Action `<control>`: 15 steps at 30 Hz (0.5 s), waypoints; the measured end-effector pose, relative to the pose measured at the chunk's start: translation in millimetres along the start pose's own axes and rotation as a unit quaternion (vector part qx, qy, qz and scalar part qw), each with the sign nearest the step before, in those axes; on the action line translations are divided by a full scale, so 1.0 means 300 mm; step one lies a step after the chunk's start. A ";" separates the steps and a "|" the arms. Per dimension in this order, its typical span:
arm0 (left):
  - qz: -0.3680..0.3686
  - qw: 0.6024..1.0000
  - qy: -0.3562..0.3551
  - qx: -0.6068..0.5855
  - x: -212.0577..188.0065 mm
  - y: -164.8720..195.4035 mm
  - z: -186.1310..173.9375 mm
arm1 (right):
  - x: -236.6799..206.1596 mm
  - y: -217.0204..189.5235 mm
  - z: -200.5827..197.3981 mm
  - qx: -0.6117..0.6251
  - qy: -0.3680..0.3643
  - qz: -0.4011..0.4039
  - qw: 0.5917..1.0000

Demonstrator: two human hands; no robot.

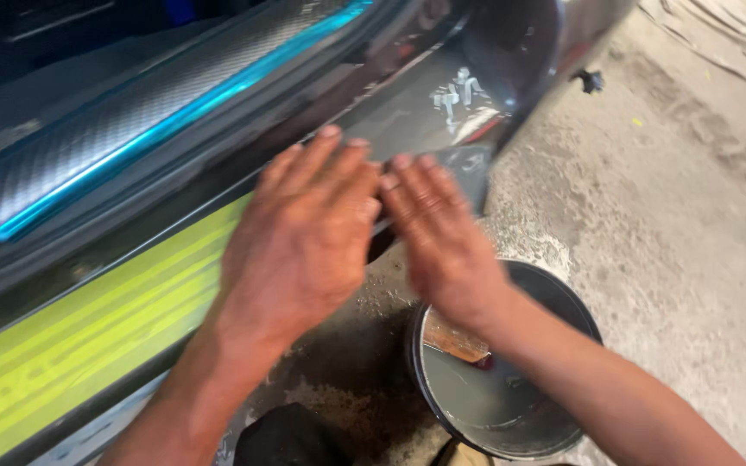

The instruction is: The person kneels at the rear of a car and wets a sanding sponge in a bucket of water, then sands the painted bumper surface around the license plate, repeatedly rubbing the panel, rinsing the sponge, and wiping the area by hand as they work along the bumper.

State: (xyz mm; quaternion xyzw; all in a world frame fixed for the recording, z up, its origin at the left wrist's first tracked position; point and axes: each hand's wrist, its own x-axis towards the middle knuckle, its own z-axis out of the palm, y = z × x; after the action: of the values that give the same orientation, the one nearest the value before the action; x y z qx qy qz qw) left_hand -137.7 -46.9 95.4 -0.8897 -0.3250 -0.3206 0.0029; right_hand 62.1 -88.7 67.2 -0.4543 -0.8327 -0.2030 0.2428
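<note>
My left hand (300, 237) lies flat with fingers spread on the dark lower body panel (407, 112) of a car, just above a bright yellow-green strip (88, 336). Beside it, my right hand (438, 233) is also flat and open, its fingers pointing up toward the same panel and slightly blurred. Neither hand holds anything. Below my right forearm stands a round dark bucket (563, 298) of grey water with a brownish piece (455, 339) floating in it.
The open door sill (157, 112) with a textured grey plate and a blue glowing edge runs across the upper left. Rough concrete floor (684, 224) fills the right side. A dark object (291, 436) sits at the bottom edge.
</note>
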 end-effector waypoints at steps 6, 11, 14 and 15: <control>0.000 1.000 -0.003 0.006 -0.001 0.017 -0.026 | -0.072 0.171 0.036 0.016 0.046 0.166 0.985; 0.024 0.999 0.002 0.029 -0.027 -0.002 0.004 | -0.145 0.222 0.029 0.081 0.110 0.203 0.970; 0.028 0.999 -0.009 0.036 -0.033 -0.008 0.015 | -0.209 0.201 -0.024 0.130 0.141 0.294 0.937; 0.029 0.999 -0.018 0.034 -0.027 -0.002 0.014 | -0.237 0.193 -0.040 0.145 0.140 0.336 0.920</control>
State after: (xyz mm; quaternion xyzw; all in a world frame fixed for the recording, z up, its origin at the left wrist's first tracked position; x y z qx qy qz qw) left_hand -140.4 -50.3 87.3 -0.9037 -0.3100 -0.2931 0.0367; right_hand 147.6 -112.9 41.8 -0.6340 -0.6092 -0.0482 0.4740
